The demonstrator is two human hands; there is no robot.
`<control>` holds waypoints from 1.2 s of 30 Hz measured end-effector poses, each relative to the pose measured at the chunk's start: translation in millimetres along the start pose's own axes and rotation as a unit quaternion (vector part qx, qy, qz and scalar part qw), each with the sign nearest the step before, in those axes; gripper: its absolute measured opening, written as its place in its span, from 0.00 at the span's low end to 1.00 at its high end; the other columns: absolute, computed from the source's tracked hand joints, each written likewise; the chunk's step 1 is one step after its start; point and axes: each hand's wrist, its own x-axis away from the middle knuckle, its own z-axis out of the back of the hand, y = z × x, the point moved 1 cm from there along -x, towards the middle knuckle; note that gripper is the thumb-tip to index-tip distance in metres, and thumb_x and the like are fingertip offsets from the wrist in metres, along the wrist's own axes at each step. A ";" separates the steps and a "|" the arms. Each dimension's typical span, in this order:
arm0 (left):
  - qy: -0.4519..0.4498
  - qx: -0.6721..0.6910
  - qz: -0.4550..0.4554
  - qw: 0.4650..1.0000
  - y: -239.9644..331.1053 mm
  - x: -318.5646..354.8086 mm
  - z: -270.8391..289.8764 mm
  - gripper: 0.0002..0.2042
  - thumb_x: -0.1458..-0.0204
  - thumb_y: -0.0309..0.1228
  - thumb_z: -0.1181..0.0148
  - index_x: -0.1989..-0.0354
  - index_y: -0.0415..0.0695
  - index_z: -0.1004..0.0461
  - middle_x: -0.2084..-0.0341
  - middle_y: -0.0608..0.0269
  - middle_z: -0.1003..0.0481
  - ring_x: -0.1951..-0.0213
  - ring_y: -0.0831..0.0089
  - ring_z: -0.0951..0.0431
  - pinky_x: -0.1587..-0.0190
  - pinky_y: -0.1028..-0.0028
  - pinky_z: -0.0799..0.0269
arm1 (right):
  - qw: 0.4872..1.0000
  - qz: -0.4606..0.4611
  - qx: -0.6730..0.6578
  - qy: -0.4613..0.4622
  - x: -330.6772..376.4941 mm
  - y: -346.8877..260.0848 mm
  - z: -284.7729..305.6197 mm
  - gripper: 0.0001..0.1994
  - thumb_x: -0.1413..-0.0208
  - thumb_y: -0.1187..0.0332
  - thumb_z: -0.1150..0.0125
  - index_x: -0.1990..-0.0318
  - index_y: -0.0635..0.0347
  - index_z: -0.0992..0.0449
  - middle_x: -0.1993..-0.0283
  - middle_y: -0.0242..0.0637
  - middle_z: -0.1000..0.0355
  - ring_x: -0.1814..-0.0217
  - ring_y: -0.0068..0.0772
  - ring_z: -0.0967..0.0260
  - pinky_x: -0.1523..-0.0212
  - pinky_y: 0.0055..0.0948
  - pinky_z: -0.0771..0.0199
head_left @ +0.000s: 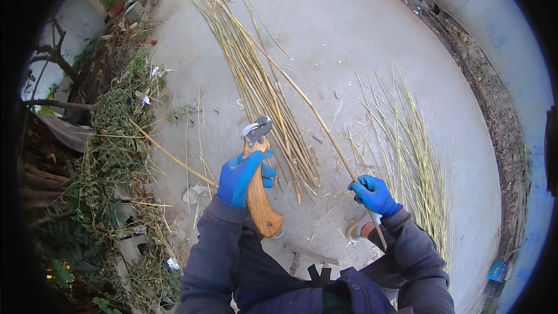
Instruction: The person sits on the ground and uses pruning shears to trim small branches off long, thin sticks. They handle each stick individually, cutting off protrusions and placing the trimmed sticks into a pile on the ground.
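My left hand (pixel 241 177), in a blue glove, is closed around a hand tool with a curved wooden handle (pixel 263 206). A grey metal head (pixel 257 129) with bolts sits at the tool's upper end; its exact kind is unclear. In my right hand (pixel 375 193), also blue-gloved, is a long thin brown cane (pixel 314 113). It runs from beside my right leg up and left, over a bundle of straw-coloured canes (pixel 261 87) on the ground. Right of my right hand lies a second bundle of thinner, greener stalks (pixel 410 145).
Along the left runs a strip of wilted green plants (pixel 116 134) with branches and litter. A wall (pixel 500 29) and a dirt strip (pixel 488 81) border the right side. Small chips and stalk bits are scattered on the concrete (pixel 331 35). A potted plant (pixel 110 0) stands far left.
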 end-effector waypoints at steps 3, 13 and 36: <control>0.005 -0.012 -0.020 1.000 -4.2 -0.5 0.5 0.24 0.40 0.43 0.42 0.47 0.32 0.27 0.69 0.51 0.21 0.71 0.68 0.20 0.67 0.72 0.21 | 0.999 -0.017 -0.047 0.006 59.5 -6.2 12.3 0.11 0.40 0.63 0.38 0.68 0.63 0.24 0.78 0.31 0.28 0.77 0.18 0.31 0.74 0.22 0.29; -0.008 -0.016 -0.052 0.999 -15.7 0.5 -0.2 0.23 0.41 0.41 0.40 0.47 0.32 0.27 0.65 0.47 0.21 0.70 0.63 0.19 0.66 0.69 0.20 | 0.983 0.051 -0.170 -0.038 171.7 15.1 4.2 0.14 0.32 0.64 0.50 0.61 0.66 0.24 0.77 0.33 0.28 0.76 0.21 0.28 0.80 0.19 0.33; -0.292 -0.273 0.107 0.910 -61.9 233.9 -83.2 0.15 0.43 0.35 0.39 0.56 0.35 0.26 0.74 0.60 0.19 0.72 0.77 0.19 0.68 0.74 0.23 | 0.932 0.238 -0.254 0.100 83.9 -136.1 2.1 0.14 0.36 0.63 0.48 0.58 0.67 0.24 0.79 0.34 0.28 0.71 0.26 0.23 0.75 0.22 0.25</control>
